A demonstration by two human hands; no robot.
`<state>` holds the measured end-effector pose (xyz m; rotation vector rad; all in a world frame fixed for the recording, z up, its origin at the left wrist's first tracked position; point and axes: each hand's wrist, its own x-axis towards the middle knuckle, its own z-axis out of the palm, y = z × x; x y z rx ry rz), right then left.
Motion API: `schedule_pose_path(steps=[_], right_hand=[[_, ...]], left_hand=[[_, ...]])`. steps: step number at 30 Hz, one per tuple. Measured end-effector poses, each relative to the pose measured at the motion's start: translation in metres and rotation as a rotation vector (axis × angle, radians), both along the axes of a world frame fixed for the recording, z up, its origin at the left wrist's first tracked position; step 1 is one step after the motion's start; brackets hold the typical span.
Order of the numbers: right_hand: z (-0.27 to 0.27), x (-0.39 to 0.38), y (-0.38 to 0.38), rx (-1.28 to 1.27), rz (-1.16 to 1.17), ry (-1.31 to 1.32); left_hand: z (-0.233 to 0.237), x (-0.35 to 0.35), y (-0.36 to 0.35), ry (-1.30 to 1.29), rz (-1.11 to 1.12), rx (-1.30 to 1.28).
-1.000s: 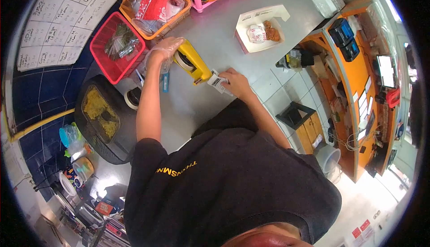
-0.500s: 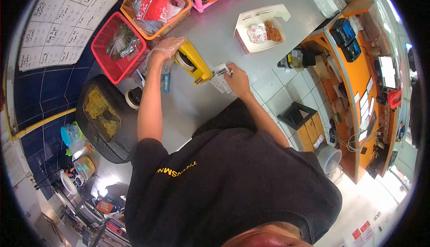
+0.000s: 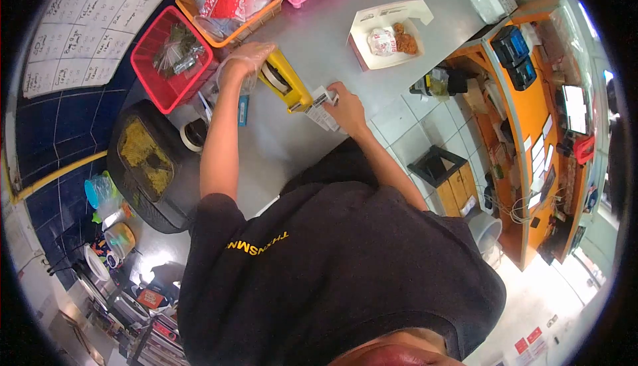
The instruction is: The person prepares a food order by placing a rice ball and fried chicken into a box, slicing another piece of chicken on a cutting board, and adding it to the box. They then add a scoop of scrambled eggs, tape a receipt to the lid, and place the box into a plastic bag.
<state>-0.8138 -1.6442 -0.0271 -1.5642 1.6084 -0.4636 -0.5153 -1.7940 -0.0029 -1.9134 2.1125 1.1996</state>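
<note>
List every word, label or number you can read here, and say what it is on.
Black T-shirt: yellow chest print, upside down here, letters not surely readable.
White handwritten wall chart: too small to read.
White printed paper slip in the bare right hand: blurred.
Open white cardboard food box: lid print too small.
Yellow tape dispenser under the gloved left hand: no text seen.

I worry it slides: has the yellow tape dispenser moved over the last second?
No. The yellow tape dispenser sits just as far from the red basket, under the left hand; the whole view shifted slightly.
</note>
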Motion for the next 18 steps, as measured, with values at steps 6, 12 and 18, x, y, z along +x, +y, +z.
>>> schedule_pose_path(steps=[6,12,18], right_hand=[[-0.004,0.006,0.0,-0.046,0.024,0.052],[0.001,0.008,0.0,-0.055,0.057,0.119],[0.009,0.004,-0.003,-0.112,0.037,0.088]], left_hand=[[0.002,-0.013,-0.006,-0.088,0.067,0.051],[0.016,-0.026,-0.008,-0.154,0.135,0.171],[0.023,-0.026,-0.008,-0.144,0.146,0.183]])
